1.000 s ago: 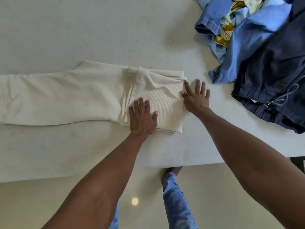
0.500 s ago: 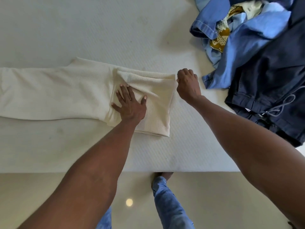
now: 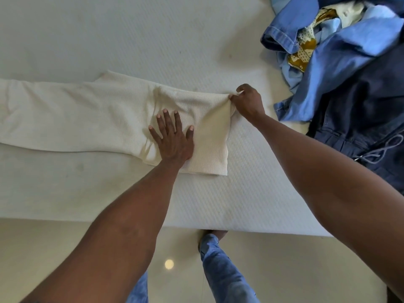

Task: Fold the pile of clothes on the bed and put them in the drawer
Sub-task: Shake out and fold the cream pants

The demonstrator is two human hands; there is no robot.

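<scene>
The cream ribbed garment [image 3: 105, 114] lies stretched across the white bed [image 3: 153, 40], its right end folded over. The left hand [image 3: 172, 136] presses flat on the fold, fingers spread. The right hand [image 3: 249, 101] pinches the fold's far right corner. The pile of clothes [image 3: 349, 68] sits far right

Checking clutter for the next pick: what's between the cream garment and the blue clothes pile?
In the head view, only bare mattress, apart from the right hand pinching the cream garment at its corner; the pile lies apart.
</scene>
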